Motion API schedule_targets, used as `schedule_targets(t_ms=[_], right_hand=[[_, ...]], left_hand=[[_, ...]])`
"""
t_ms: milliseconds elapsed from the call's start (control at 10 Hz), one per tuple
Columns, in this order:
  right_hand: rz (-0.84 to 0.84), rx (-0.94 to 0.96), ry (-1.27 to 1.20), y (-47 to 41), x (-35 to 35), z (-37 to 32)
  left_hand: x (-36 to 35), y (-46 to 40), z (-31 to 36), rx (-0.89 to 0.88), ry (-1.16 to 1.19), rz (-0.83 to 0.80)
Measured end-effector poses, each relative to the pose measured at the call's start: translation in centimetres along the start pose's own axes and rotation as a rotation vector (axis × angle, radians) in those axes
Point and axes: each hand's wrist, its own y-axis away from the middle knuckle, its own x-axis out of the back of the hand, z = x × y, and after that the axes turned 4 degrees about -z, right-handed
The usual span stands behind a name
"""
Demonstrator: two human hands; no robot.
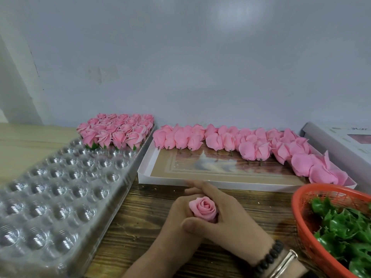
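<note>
Rose: one pink rose head (203, 207), bloom facing up at me; it sits between my two hands, above the counter (230, 199), just in front of the white box's near wall
Left grip: my left grip (177, 212) comes in from below and curls round the left side of the rose; clamped on it; most of its fingers are hidden behind the bloom and my other hand
Right grip: my right grip (230, 223) lies against the rose's right side with the thumb crossing under the bloom onto my left hand; fingers bent round the flower, holding it too
Wrist: a black bead bracelet (269, 255) and a metal bangle (285, 261) on my right wrist
Blister tray: a clear plastic tray (60, 187) of round cups to my left, reaching towards the wall; its far end is filled with upright pink roses (118, 129) with green bases; the nearer cups hold nothing
White box: a shallow white box (200, 181) straight ahead; loose pink flower heads (251, 143) lie on their sides along its far and right edges
Basket: a red mesh basket (299, 215) at my right, near my right wrist; green plastic calyxes (341, 223) piled inside
</note>
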Motion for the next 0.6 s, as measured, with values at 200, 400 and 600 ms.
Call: schedule_targets(t_ms=[200,400,600], right_hand=[[0.313,0.144,0.072,0.0,-1.3,-0.8],[0.381,0.217,0.169,-0.4,-2.3,-1.1],[0.073,0.131,0.170,-0.3,-1.3,-1.0]], left_hand=[[-0.5,-0.1,0.0,0.051,-0.059,0.131],[-1.4,0.1,0.2,0.156,-0.081,0.169],[-0.6,0.9,-1.0,0.223,-0.156,0.054]])
